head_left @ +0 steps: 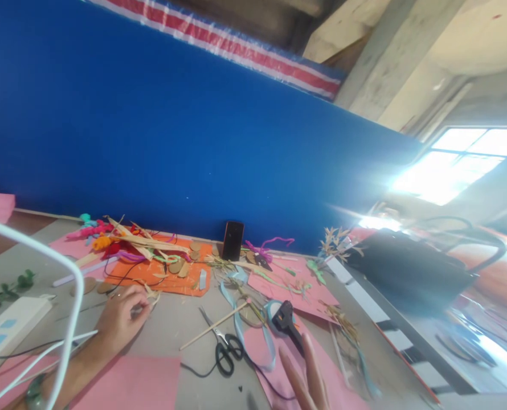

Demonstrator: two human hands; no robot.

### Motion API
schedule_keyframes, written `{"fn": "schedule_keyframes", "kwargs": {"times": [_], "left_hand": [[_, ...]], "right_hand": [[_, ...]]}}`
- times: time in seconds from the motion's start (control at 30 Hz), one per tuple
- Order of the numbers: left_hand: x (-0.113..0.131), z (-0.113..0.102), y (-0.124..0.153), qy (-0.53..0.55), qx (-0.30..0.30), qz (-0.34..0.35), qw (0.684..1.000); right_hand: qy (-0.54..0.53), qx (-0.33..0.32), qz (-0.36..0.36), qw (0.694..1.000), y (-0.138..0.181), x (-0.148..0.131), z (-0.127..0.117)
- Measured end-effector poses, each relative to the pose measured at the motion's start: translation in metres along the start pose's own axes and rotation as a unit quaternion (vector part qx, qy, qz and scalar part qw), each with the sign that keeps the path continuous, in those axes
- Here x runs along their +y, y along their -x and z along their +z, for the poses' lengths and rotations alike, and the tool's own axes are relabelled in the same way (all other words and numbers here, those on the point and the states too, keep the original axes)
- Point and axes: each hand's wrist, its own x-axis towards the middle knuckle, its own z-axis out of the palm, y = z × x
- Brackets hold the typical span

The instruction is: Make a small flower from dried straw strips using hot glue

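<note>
Frayed, straw-coloured dried plant strip (153,296), left of centre, at the fingertips of the curled left hand (127,313), grip not determinable; presumably light, brittle, best pinched mid-length. Black plastic glue gun (284,319), near right, beside the right hand (316,381), fingers spread; likely stiff, weightier, taken by its handle (297,340).

left fingers (139,295): at pale strip (154,296), hold unclear | right fingers (314,373): near black tool (285,320) | scissors (225,360) between

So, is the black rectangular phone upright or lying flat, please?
Upright: the phone stands on its short edge before the tall blue panel.
</note>
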Motion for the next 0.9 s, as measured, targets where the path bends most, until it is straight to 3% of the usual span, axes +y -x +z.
{"fn": "schedule_keyframes", "kwargs": {"times": [0.13, 0.23, 0.33, 0.4, 0.53, 0.63, 0.77, 0.9], "left_hand": [[-0.002, 0.001, 0.0, 0.004, 0.002, -0.01, 1.0], [0.001, 0.002, 0.001, 0.009, -0.008, -0.012, 1.0], [0.008, 0.002, 0.002, 0.018, -0.021, -0.012, 1.0], [0.014, 0.0, 0.001, 0.018, -0.025, -0.025, 0.999], [0.025, -0.006, -0.003, 0.032, -0.017, -0.057, 0.998], [0.035, -0.013, -0.003, 0.076, 0.002, -0.041, 0.996], [0.051, -0.025, 0.0, 0.126, -0.079, 0.016, 0.989], [0.058, -0.031, -0.002, 0.158, -0.133, 0.048, 0.977]], "right_hand": [[0.021, -0.027, -0.055, 0.998, -0.034, 0.017, -0.009], [0.044, -0.024, -0.076, 0.996, -0.05, 0.013, -0.013], [0.085, -0.035, -0.144, 0.985, -0.064, -0.007, -0.01], [0.099, -0.078, -0.185, 0.975, -0.074, -0.024, 0.001], [0.066, -0.196, -0.21, 0.955, -0.1, -0.052, 0.04], [0.025, -0.256, -0.244, 0.935, -0.117, -0.072, 0.069], [-0.026, -0.289, -0.318, 0.903, -0.135, -0.108, 0.084], [-0.039, -0.271, -0.382, 0.883, -0.152, -0.14, 0.083]]}}
